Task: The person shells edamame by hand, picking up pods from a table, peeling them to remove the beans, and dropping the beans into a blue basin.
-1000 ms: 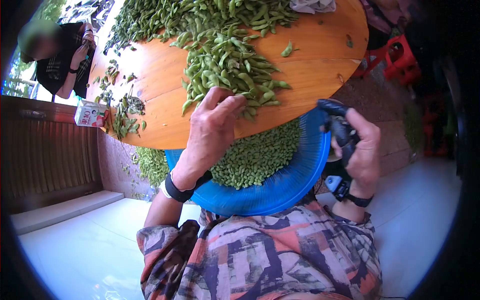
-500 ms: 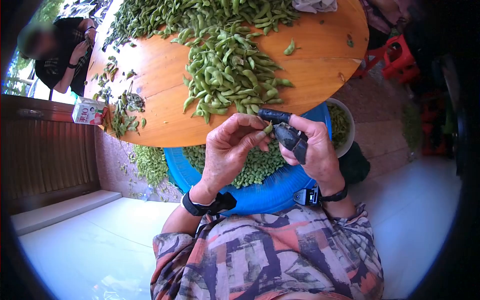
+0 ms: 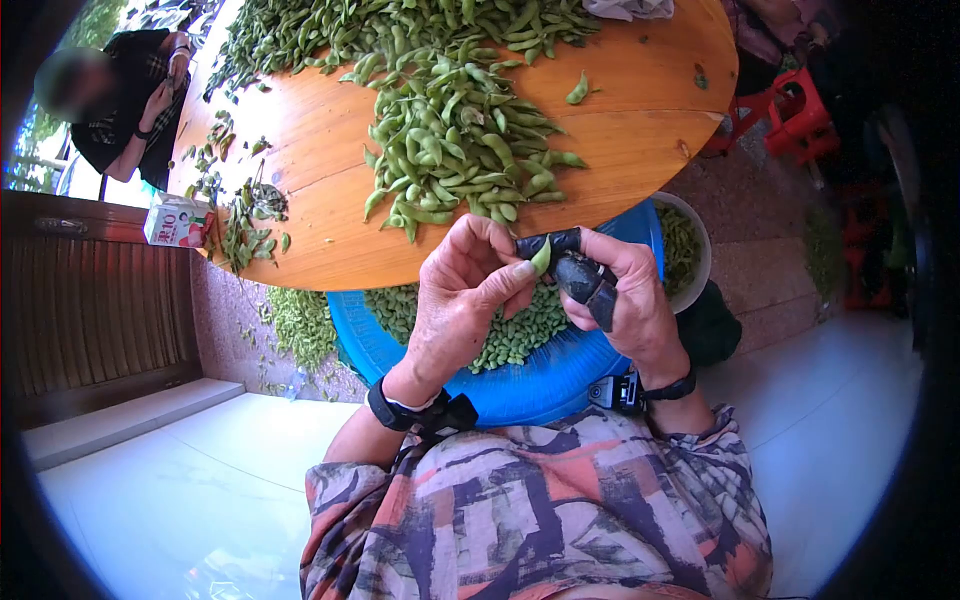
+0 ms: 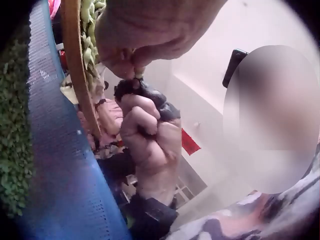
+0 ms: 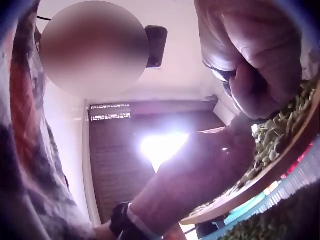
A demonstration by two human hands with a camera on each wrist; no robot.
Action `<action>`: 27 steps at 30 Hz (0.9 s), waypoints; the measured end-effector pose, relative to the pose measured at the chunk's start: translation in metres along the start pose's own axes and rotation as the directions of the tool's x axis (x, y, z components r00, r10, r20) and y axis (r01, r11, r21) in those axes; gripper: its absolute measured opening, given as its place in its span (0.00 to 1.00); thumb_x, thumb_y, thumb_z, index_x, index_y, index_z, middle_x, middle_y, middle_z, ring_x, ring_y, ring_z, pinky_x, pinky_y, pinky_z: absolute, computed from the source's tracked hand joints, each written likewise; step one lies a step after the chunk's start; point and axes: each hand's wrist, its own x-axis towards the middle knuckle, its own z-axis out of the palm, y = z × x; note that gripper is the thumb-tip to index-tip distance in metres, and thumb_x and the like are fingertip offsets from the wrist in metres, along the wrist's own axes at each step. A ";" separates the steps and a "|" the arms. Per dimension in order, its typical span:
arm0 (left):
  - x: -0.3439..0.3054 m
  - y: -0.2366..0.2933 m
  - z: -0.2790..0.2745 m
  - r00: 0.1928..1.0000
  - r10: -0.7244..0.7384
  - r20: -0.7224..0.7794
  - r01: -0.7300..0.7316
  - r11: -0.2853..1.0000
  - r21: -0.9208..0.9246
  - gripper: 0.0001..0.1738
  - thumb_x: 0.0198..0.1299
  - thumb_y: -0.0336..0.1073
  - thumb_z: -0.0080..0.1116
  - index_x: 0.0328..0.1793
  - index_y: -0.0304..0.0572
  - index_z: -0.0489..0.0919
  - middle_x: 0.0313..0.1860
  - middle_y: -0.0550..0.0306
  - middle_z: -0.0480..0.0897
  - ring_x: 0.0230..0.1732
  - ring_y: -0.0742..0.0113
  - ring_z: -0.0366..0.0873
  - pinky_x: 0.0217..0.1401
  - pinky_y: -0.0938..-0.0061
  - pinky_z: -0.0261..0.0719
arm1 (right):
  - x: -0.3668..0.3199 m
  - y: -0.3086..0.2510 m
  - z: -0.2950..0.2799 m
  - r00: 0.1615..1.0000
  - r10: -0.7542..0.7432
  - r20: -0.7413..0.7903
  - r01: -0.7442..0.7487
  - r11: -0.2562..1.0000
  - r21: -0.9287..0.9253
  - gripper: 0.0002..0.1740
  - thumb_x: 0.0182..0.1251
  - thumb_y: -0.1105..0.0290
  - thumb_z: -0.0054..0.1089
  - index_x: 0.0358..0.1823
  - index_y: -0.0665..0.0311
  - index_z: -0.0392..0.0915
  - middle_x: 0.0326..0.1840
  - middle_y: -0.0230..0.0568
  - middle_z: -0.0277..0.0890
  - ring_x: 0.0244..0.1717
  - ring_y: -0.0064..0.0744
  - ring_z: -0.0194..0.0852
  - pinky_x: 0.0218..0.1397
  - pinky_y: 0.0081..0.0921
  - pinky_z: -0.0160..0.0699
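My left hand (image 3: 458, 285) pinches a green soybean pod (image 3: 541, 256) between thumb and fingers. My right hand (image 3: 635, 300) meets it from the other side, its black-covered thumb and forefinger closing on the pod's end. In the left wrist view the black finger covers (image 4: 150, 92) reach right up to the left fingertips. Both hands are over a blue basket (image 3: 530, 398) of shelled green beans (image 3: 520, 335). Just beyond them, a pile of soybean pods (image 3: 460, 150) lies at the edge of the wooden table (image 3: 320, 215).
A pale bowl (image 3: 706, 250) of green pods or shells stands right of the basket. Green husks (image 3: 303, 325) lie heaped on the floor at left. A drink carton (image 3: 178, 222) and loose leaves (image 3: 255, 235) are on the table's left edge. Another person (image 3: 125, 110) sits at far left.
My left hand has come back from the pod pile with a pod. My right hand has moved left to meet it over the basket. In the last half second both hands have barely shifted.
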 end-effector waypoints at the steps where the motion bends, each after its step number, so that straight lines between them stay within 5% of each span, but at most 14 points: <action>1: 0.000 -0.001 0.003 0.999 0.036 -0.040 -0.032 0.996 0.081 0.10 0.63 0.22 0.60 0.44 0.39 0.70 0.32 0.63 0.77 0.30 0.78 0.74 0.30 0.83 0.72 | 0.000 0.001 -0.001 1.000 0.001 -0.001 -0.001 1.000 0.001 0.06 0.68 0.73 0.50 0.35 0.64 0.77 0.22 0.24 0.69 0.21 0.11 0.65 0.21 0.15 0.63; 6: -0.003 -0.006 0.014 0.961 0.246 -0.126 -0.173 0.890 0.421 0.13 0.60 0.16 0.60 0.44 0.37 0.69 0.33 0.63 0.77 0.32 0.77 0.75 0.36 0.82 0.76 | -0.004 0.001 -0.013 0.993 0.012 0.120 -0.034 0.983 0.183 0.07 0.70 0.72 0.50 0.39 0.65 0.78 0.20 0.25 0.70 0.21 0.11 0.66 0.21 0.15 0.62; 8: -0.002 -0.009 0.009 0.919 0.393 0.020 -0.309 0.690 0.654 0.14 0.59 0.14 0.58 0.44 0.36 0.69 0.33 0.62 0.78 0.31 0.76 0.75 0.38 0.80 0.78 | -0.005 -0.004 -0.011 0.995 0.005 0.100 -0.014 0.995 0.096 0.08 0.70 0.72 0.49 0.40 0.66 0.78 0.20 0.25 0.69 0.21 0.12 0.65 0.22 0.15 0.62; 9: -0.002 -0.009 0.010 0.920 0.392 0.020 -0.309 0.691 0.653 0.14 0.59 0.14 0.58 0.44 0.36 0.69 0.33 0.62 0.78 0.31 0.76 0.75 0.38 0.80 0.78 | -0.005 -0.005 -0.011 0.997 -0.004 0.082 0.004 1.000 0.007 0.09 0.71 0.72 0.49 0.42 0.66 0.79 0.20 0.25 0.68 0.20 0.12 0.64 0.22 0.15 0.62; 12: -0.001 -0.007 0.011 0.938 0.345 -0.020 -0.280 0.794 0.540 0.14 0.60 0.16 0.60 0.46 0.37 0.69 0.33 0.61 0.78 0.28 0.75 0.74 0.33 0.80 0.75 | -0.005 -0.005 -0.005 0.995 -0.093 0.023 0.094 0.993 -0.067 0.09 0.70 0.74 0.48 0.43 0.67 0.79 0.22 0.24 0.67 0.21 0.12 0.64 0.23 0.16 0.63; 14: 0.002 -0.001 0.004 0.998 -0.049 -0.029 0.048 0.998 -0.033 0.15 0.60 0.21 0.62 0.49 0.39 0.70 0.34 0.60 0.79 0.25 0.75 0.72 0.28 0.81 0.70 | -0.004 0.003 -0.011 0.996 -0.062 0.068 0.062 0.998 0.002 0.09 0.69 0.76 0.48 0.43 0.67 0.78 0.23 0.25 0.67 0.23 0.12 0.65 0.24 0.16 0.63; 16: 0.003 0.000 0.000 0.987 -0.150 0.047 0.157 0.969 -0.191 0.15 0.61 0.23 0.63 0.49 0.39 0.70 0.34 0.60 0.79 0.24 0.75 0.71 0.26 0.82 0.68 | -0.004 0.004 -0.011 0.993 -0.036 0.113 0.028 0.997 0.070 0.09 0.67 0.78 0.49 0.43 0.67 0.78 0.25 0.25 0.67 0.24 0.12 0.66 0.26 0.16 0.64; 17: 0.004 0.000 -0.001 0.962 -0.235 0.138 0.268 0.903 -0.335 0.15 0.62 0.26 0.64 0.50 0.40 0.70 0.34 0.60 0.79 0.24 0.75 0.70 0.25 0.82 0.65 | -0.004 0.001 -0.006 0.992 -0.093 0.080 0.097 0.994 -0.052 0.09 0.62 0.81 0.51 0.42 0.68 0.78 0.27 0.29 0.68 0.26 0.18 0.68 0.27 0.20 0.66; 19: 0.003 -0.001 -0.004 0.961 -0.239 0.138 0.273 0.900 -0.339 0.16 0.62 0.27 0.64 0.53 0.40 0.71 0.34 0.61 0.79 0.24 0.73 0.70 0.25 0.82 0.65 | -0.003 0.002 -0.003 0.987 -0.152 0.054 0.159 0.972 -0.175 0.11 0.57 0.84 0.53 0.42 0.69 0.77 0.29 0.33 0.68 0.28 0.24 0.71 0.28 0.24 0.68; 21: 0.000 0.000 -0.005 0.973 -0.232 0.019 0.232 0.964 -0.127 0.19 0.63 0.26 0.62 0.58 0.38 0.71 0.34 0.61 0.79 0.25 0.72 0.71 0.26 0.79 0.67 | -0.004 0.010 -0.002 0.800 -0.566 0.197 0.531 0.516 -0.672 0.17 0.47 0.87 0.54 0.42 0.70 0.76 0.33 0.44 0.65 0.31 0.42 0.73 0.32 0.34 0.71; 22: -0.004 0.001 -0.004 0.972 -0.235 0.020 0.236 0.963 -0.127 0.19 0.63 0.26 0.62 0.58 0.38 0.71 0.34 0.61 0.79 0.25 0.72 0.71 0.26 0.79 0.67 | -0.006 0.010 -0.002 0.818 -0.526 0.232 0.527 0.522 -0.671 0.20 0.42 0.87 0.54 0.41 0.72 0.75 0.36 0.50 0.63 0.34 0.55 0.70 0.35 0.40 0.71; 24: -0.012 0.002 -0.002 0.992 -0.099 -0.079 0.121 0.919 0.375 0.20 0.61 0.24 0.62 0.59 0.36 0.73 0.30 0.60 0.78 0.26 0.67 0.73 0.28 0.74 0.70 | -0.011 0.009 -0.009 0.814 -0.533 0.233 0.524 0.498 -0.691 0.20 0.42 0.87 0.54 0.43 0.72 0.75 0.35 0.49 0.63 0.34 0.54 0.70 0.35 0.40 0.71; 25: -0.014 0.002 -0.007 0.991 -0.101 -0.082 0.125 0.920 0.372 0.20 0.61 0.24 0.62 0.59 0.36 0.73 0.30 0.60 0.78 0.26 0.67 0.73 0.28 0.74 0.70 | -0.015 0.008 -0.012 0.809 -0.537 0.239 0.524 0.473 -0.708 0.21 0.43 0.87 0.53 0.44 0.72 0.76 0.35 0.49 0.64 0.33 0.53 0.70 0.35 0.40 0.71; 27: -0.017 0.003 -0.020 0.966 0.119 0.228 -0.257 0.398 0.881 0.16 0.59 0.18 0.58 0.54 0.36 0.78 0.30 0.58 0.76 0.26 0.70 0.74 0.29 0.77 0.70 | -0.018 -0.003 -0.019 0.853 -0.509 0.114 0.415 0.530 -0.740 0.25 0.46 0.86 0.53 0.51 0.73 0.76 0.31 0.50 0.66 0.31 0.51 0.70 0.35 0.38 0.70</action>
